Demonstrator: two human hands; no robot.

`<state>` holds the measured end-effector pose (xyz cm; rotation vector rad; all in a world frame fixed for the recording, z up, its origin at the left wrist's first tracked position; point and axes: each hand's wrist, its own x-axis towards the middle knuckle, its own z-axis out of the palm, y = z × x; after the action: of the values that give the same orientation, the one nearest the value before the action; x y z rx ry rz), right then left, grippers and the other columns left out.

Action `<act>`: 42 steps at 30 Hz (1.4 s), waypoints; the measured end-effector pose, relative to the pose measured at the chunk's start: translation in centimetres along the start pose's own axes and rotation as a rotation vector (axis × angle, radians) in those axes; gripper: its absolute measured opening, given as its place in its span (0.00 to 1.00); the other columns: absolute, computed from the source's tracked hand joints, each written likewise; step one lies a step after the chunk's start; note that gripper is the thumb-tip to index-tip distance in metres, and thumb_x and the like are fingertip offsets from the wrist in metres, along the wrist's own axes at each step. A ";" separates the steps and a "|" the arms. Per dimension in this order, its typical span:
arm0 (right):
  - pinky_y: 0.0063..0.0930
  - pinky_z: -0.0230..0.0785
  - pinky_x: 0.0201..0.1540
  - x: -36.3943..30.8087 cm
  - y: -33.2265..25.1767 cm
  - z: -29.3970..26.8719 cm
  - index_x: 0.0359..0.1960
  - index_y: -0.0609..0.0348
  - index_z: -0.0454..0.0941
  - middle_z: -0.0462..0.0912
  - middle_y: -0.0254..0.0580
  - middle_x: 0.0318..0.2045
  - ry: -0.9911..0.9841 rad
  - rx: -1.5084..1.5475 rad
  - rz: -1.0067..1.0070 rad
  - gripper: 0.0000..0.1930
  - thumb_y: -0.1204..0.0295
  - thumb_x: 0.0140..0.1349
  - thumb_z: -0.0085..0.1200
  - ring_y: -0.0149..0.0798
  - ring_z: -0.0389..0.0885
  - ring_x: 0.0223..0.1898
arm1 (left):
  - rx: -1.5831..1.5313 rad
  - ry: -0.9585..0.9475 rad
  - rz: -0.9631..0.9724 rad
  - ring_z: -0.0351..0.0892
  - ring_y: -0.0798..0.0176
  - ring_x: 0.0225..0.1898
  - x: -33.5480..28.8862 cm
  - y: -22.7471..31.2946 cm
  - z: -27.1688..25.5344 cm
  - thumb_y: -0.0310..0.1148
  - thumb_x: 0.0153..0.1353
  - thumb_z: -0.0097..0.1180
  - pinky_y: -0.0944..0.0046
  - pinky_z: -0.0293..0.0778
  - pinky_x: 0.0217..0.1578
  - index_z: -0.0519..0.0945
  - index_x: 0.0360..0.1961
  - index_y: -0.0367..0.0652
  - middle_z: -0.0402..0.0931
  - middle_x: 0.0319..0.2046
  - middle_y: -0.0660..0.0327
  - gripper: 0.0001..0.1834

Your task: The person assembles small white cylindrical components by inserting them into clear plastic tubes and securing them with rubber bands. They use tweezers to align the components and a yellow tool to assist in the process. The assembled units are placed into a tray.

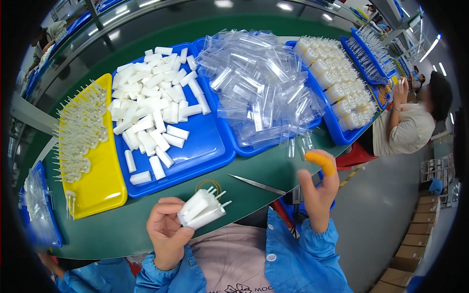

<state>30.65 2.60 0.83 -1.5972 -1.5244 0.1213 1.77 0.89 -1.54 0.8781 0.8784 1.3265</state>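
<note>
1. The white bundle (202, 209), several pale tubes with thin stems sticking out, is in the lower middle of the frame, tilted so its stems point toward the right.
2. The left hand (168, 229) pinches the bundle by its left end, the thumb below and the bent fingers above.
3. The right hand (318, 193), right of centre, has its thumb and index finger spread; the index finger wears an orange finger cot (322, 162). Clear sleeves (266, 83) overhang the tray edge just beyond that fingertip; whether it touches one cannot be told.
4. The step in hand looks like one of holding the gathered bundle while the right hand is free beside the sleeves. A tan elastic loop (207, 180) shows behind the bundle; whether it encircles any part is unclear.
5. If a sleeve is the next thing needed, that move would call for a fine pinch on a single film, with the left grip steady so the tubes do not slip apart.
6. Tweezers (256, 184) lie on the green table (110, 234) between the hands. Loose white cylinders (146, 93) fill the tray at upper left, and finished-looking clusters (337, 80) sit at upper right.
</note>
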 end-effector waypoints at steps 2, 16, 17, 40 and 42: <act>0.38 0.61 0.48 0.4 1.8 -0.3 0.39 0.60 0.76 0.77 0.43 0.37 0.047 -0.170 0.004 0.19 0.69 0.44 0.66 0.46 0.73 0.42 | -0.025 0.018 -0.018 0.73 0.64 0.45 0.1 0.2 0.5 0.20 0.43 0.63 0.64 0.70 0.48 0.72 0.42 0.33 0.67 0.44 0.55 0.22; 0.34 0.57 0.43 -1.4 3.3 1.8 0.38 0.61 0.77 0.77 0.41 0.31 0.056 -0.429 -0.050 0.09 0.76 0.55 0.53 0.42 0.72 0.37 | -0.043 -0.018 -0.027 0.74 0.63 0.44 0.5 0.2 0.5 0.19 0.43 0.64 0.63 0.73 0.48 0.73 0.42 0.32 0.67 0.45 0.54 0.22; 0.33 0.58 0.43 -1.5 3.0 1.6 0.38 0.61 0.77 0.76 0.42 0.31 0.063 -0.295 0.012 0.08 0.76 0.56 0.52 0.41 0.72 0.36 | -0.041 -0.035 -0.032 0.74 0.62 0.45 0.6 0.2 0.5 0.19 0.43 0.64 0.62 0.73 0.48 0.73 0.42 0.32 0.67 0.45 0.54 0.22; 0.20 0.66 0.36 -2.2 -5.1 2.3 0.38 0.67 0.73 0.76 0.42 0.33 -0.136 0.828 0.377 0.07 0.79 0.58 0.51 0.28 0.74 0.32 | 0.501 -0.191 0.280 0.77 0.60 0.40 0.0 0.1 1.9 0.24 0.38 0.71 0.66 0.74 0.39 0.80 0.41 0.36 0.75 0.41 0.53 0.23; 0.20 0.66 0.36 -2.2 -4.8 2.1 0.37 0.67 0.73 0.77 0.43 0.32 -0.154 0.846 0.334 0.07 0.80 0.57 0.51 0.29 0.74 0.32 | 0.589 -0.216 0.335 0.77 0.61 0.39 0.2 0.6 1.9 0.24 0.38 0.71 0.66 0.74 0.39 0.80 0.42 0.36 0.75 0.40 0.53 0.24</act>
<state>25.19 1.09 1.55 -1.1323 -1.0644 0.9588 3.27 1.11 -0.14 1.6550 0.9954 1.2327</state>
